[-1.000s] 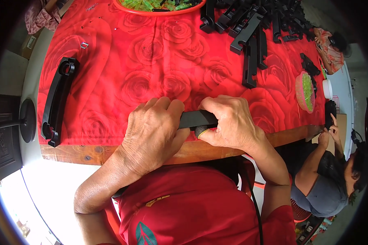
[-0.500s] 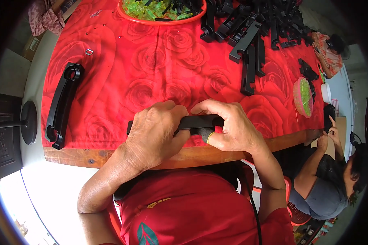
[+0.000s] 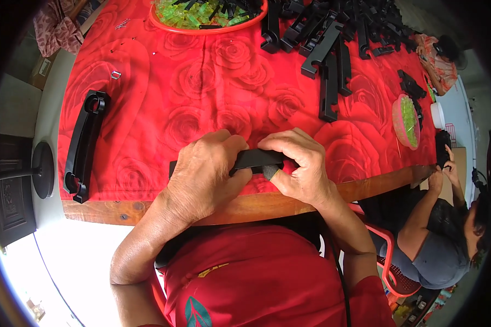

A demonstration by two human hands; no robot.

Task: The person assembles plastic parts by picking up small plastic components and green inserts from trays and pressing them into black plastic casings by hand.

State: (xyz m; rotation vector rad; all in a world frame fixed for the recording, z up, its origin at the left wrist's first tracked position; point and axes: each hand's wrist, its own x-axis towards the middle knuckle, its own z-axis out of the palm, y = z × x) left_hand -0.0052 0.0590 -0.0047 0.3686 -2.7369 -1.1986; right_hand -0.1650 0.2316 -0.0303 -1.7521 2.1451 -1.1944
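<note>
Both hands grip one long black plastic part [image 3: 260,158], held level just above the near edge of the table. My left hand [image 3: 204,169] wraps round its left half, with a short end poking out past the knuckles. At the other end, my right hand [image 3: 303,166] curls its fingers over the top, and the thumb, in a dark finger cot [image 3: 270,172], presses the near side. A similar long black plastic part [image 3: 85,146] with round cut-outs at its ends lies to the left on the red flowered tablecloth [image 3: 163,103].
An orange-rimmed basin [image 3: 207,31] of yellow-green and black pieces stands at the back. Many black parts [image 3: 333,49] are heaped at the back right. A pink basket [image 3: 405,122] of green pieces sits near the right edge. A co-worker [image 3: 433,245] handles a black part there.
My right thumb has straightened and shifted slightly left along the black part. The view has tilted a little; my left hand keeps its grip.
</note>
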